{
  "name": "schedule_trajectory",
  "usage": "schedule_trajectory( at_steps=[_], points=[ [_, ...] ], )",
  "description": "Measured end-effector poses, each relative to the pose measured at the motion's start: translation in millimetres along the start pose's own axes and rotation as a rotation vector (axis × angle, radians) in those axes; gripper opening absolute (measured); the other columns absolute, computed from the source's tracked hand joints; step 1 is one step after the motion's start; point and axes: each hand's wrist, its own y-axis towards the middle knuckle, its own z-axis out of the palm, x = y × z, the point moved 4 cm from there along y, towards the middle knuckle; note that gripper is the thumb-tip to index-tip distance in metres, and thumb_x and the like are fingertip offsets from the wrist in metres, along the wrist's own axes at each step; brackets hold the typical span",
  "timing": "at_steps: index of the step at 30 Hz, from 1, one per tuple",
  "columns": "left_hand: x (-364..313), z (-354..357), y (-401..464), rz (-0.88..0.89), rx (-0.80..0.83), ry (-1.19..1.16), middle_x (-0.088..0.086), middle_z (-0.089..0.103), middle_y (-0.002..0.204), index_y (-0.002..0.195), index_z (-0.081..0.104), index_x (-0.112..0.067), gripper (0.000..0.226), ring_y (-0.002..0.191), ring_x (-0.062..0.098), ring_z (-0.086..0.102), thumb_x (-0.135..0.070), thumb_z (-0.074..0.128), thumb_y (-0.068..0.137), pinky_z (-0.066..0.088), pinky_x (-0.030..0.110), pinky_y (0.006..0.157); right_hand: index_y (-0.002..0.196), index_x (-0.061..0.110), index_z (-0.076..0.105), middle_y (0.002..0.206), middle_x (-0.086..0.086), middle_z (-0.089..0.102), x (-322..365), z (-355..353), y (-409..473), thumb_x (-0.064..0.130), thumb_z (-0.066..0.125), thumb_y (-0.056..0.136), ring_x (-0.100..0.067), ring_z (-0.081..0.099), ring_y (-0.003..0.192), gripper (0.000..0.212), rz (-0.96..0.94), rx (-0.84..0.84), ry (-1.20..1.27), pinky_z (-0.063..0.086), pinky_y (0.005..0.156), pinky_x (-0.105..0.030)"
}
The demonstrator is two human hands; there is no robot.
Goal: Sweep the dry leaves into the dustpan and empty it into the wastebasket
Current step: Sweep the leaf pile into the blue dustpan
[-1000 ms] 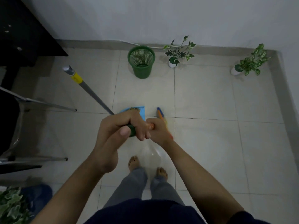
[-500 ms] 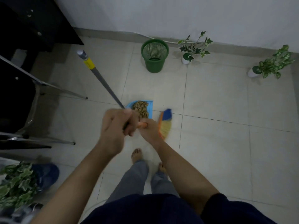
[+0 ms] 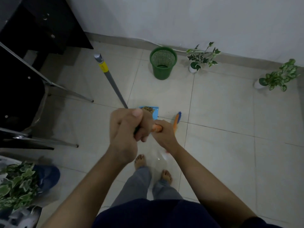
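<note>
A blue dustpan [image 3: 156, 113] lies on the tiled floor with a heap of dry brown leaves [image 3: 148, 110] in it, partly hidden behind my left hand. My left hand [image 3: 125, 129] grips a long grey pole [image 3: 111, 79] with a yellow band; the pole's lower end is hidden by the hand. Touching it, my right hand [image 3: 164, 135] grips the orange handle [image 3: 157, 128] of a small broom, whose orange and blue bristles [image 3: 177, 118] sit just right of the dustpan. The green mesh wastebasket [image 3: 162, 66] stands upright near the far wall, beyond the dustpan.
A black desk [image 3: 41, 25] and a chair with metal legs [image 3: 69, 91] fill the left side. Two potted plants [image 3: 200, 58] [image 3: 278, 78] stand along the far wall. Another plant [image 3: 16, 183] and a blue slipper [image 3: 48, 176] lie at lower left. My bare feet [image 3: 139, 162] stand below the hands.
The broom head has turned from a fanned face to edge-on and shifted slightly right of the dustpan. My left hand now covers more of the leaves. Both grips are unchanged.
</note>
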Motion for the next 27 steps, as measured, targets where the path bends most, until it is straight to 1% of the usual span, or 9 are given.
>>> schedule_trajectory(
  at_steps=[2,6,10,12,15,19,22,25,27],
  points=[
    [13,-2,-5,-0.038,-0.016,0.026,-0.009,0.029,0.039,0.043,0.033,-0.011,0.045,0.035,0.014,0.029,-0.018,0.029,0.088,0.025,0.028,0.041,0.05,0.002,0.045,0.048,-0.005,0.044,-15,6,0,0.022,0.051,0.065,-0.014,0.04,0.049,0.026,0.034,0.005,-0.006,0.032,0.047,-0.033],
    [19,-23,-6,-0.074,-0.05,0.063,-0.011,0.033,0.041,0.044,0.032,-0.02,0.043,0.037,0.009,0.031,-0.021,0.029,0.087,0.023,0.031,0.041,0.05,-0.001,0.047,0.05,-0.02,0.051,-10,40,10,0.004,0.057,0.07,-0.019,0.043,0.051,0.023,0.076,0.101,-0.011,0.035,0.048,-0.034],
    [0,-36,3,0.007,0.003,0.149,-0.012,0.033,0.042,0.045,0.036,-0.018,0.044,0.036,0.009,0.032,-0.017,0.027,0.088,0.024,0.028,0.042,0.045,0.026,0.028,0.042,0.008,0.033,26,66,23,0.004,0.052,0.069,-0.015,0.035,0.047,0.04,-0.018,0.121,0.043,0.028,0.047,-0.01],
    [-15,-40,10,0.063,0.002,0.133,-0.011,0.033,0.043,0.048,0.041,-0.022,0.044,0.035,0.013,0.031,-0.016,0.027,0.089,0.025,0.03,0.042,0.043,0.024,0.031,0.041,0.003,0.036,36,65,27,-0.001,0.055,0.071,-0.014,0.035,0.044,0.045,-0.043,0.094,0.027,0.029,0.048,-0.008],
    [-28,-43,18,0.109,-0.001,0.069,-0.017,0.038,0.045,0.051,0.042,-0.029,0.042,0.035,0.016,0.03,-0.021,0.033,0.091,0.026,0.03,0.045,0.046,0.005,0.048,0.047,-0.014,0.053,38,53,27,0.005,0.057,0.072,-0.02,0.047,0.047,0.027,-0.068,0.014,-0.007,0.035,0.047,-0.026],
    [1,-33,25,-0.031,0.006,0.039,-0.006,0.036,0.042,0.045,0.038,-0.018,0.046,0.039,0.016,0.033,-0.024,0.027,0.089,0.028,0.032,0.046,0.042,0.02,0.04,0.04,0.003,0.045,5,18,36,0.012,0.055,0.066,-0.005,0.046,0.042,0.03,-0.006,-0.025,-0.059,0.038,0.05,-0.029],
    [40,-23,23,-0.152,0.039,0.066,0.006,0.032,0.043,0.047,0.039,-0.009,0.048,0.042,0.012,0.036,-0.025,0.028,0.091,0.035,0.017,0.052,0.044,0.007,0.048,0.042,-0.008,0.048,-33,-5,51,0.021,0.054,0.065,-0.019,0.041,0.044,0.026,0.082,0.114,-0.139,0.036,0.048,-0.035],
    [62,-29,14,-0.227,-0.028,0.062,0.008,0.032,0.044,0.049,0.04,-0.016,0.044,0.044,0.024,0.034,-0.028,0.029,0.09,0.037,0.015,0.054,0.041,0.018,0.037,0.044,0.004,0.035,-46,-2,60,0.005,0.061,0.074,-0.012,0.033,0.047,0.042,0.183,0.306,-0.221,0.031,0.053,-0.029],
    [62,-40,10,-0.224,-0.103,0.073,0.007,0.032,0.044,0.046,0.037,-0.012,0.046,0.044,0.025,0.032,-0.029,0.029,0.089,0.037,0.017,0.052,0.039,0.02,0.036,0.042,0.01,0.035,-35,15,62,0.007,0.063,0.077,-0.006,0.032,0.047,0.048,0.205,0.376,-0.256,0.03,0.051,-0.025]
  ],
)
